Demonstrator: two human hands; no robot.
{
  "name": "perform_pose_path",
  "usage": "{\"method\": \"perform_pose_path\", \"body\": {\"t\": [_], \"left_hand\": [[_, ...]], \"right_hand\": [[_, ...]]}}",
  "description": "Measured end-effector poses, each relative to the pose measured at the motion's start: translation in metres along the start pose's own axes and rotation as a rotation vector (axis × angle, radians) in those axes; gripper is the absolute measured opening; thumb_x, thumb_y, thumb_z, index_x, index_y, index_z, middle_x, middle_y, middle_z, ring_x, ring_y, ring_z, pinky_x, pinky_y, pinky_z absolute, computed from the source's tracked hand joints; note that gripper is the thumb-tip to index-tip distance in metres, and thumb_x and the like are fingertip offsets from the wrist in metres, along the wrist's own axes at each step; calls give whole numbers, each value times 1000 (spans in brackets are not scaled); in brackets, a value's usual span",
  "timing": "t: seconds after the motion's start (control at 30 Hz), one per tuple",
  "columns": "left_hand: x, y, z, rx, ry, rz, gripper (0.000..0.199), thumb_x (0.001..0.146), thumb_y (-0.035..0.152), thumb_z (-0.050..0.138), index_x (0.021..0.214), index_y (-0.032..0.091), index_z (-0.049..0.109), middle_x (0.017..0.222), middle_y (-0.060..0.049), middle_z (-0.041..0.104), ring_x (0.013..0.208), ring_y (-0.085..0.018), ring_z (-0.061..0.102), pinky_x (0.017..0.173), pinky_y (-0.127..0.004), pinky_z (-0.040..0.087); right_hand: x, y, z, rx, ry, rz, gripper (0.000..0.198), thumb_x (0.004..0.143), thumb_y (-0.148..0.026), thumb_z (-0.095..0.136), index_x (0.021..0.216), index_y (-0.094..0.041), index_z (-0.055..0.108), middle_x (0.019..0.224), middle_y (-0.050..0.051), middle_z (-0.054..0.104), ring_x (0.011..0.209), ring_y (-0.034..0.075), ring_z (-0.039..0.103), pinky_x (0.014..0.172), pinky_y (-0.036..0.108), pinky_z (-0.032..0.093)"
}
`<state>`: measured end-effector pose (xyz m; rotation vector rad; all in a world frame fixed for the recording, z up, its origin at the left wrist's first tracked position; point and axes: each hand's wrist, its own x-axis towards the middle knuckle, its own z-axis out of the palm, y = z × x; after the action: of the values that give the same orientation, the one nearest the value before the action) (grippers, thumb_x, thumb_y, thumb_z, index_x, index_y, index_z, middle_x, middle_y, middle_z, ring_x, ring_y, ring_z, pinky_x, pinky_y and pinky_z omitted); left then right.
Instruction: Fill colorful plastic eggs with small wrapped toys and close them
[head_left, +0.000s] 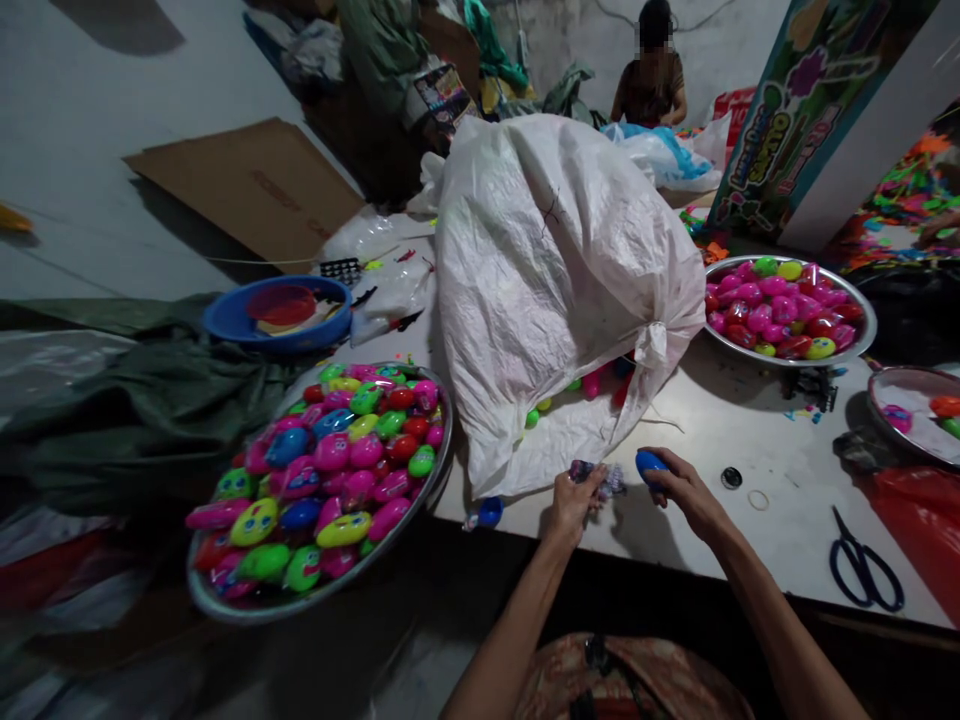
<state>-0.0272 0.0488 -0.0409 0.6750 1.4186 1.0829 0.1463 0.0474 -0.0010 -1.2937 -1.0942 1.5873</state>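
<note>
My right hand [679,487] is closed on a blue plastic egg [649,467] just above the table's front part. To its left, my left hand [576,497] grips a crinkled, partly clear plastic wrapper with dark print [611,480]. A blue half shell [490,512] rests at the table edge, left of that hand. Directly behind both hands stands a big white woven sack [555,270]. Through its opening show a few green, pink and red eggs [592,384].
A metal basin [196,590] heaped with wrapped colored eggs stands left; another basin [862,340] of eggs sits back right. Scissors [864,565], a black ring [731,478] and a rubber band [758,499] lie right. A blue tub [225,325] stands behind. A person [651,80] sits beyond.
</note>
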Motion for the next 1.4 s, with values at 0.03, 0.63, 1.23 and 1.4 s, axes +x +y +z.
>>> {"method": "perform_pose_path", "body": {"t": [0.03, 0.63, 1.23, 1.4], "left_hand": [[0, 0, 0, 9, 9, -11, 39, 54, 47, 74, 56, 12, 59, 42, 3, 46, 36, -5, 39, 35, -18, 32], [-19, 7, 20, -144, -240, -69, 40, 62, 45, 71, 84, 13, 64, 45, 5, 50, 36, -6, 42, 39, -19, 31], [-32, -4, 37, -197, -362, -305, 36, 53, 38, 78, 71, 13, 59, 51, 2, 56, 35, -6, 44, 36, -19, 33], [-29, -1, 31, -214, -432, -358, 39, 58, 41, 75, 82, 13, 62, 67, -3, 64, 36, -5, 45, 39, -21, 39]], "right_hand": [[-5, -2, -3, 10, -29, -18, 41, 73, -36, 61, 108, -16, 56, 66, -2, 55, 51, 10, 48, 53, 26, 40], [-28, 16, 11, -123, 198, -161, 34, 66, -37, 69, 92, -19, 54, 85, 4, 63, 67, 17, 61, 58, 27, 47], [-31, 18, 6, -443, 278, -412, 42, 67, -31, 68, 107, -22, 58, 101, 7, 53, 57, 11, 51, 53, 27, 46], [-74, 10, -28, -514, 293, -234, 33, 69, -33, 63, 101, -24, 61, 93, 5, 64, 59, 17, 56, 56, 30, 46]]}}
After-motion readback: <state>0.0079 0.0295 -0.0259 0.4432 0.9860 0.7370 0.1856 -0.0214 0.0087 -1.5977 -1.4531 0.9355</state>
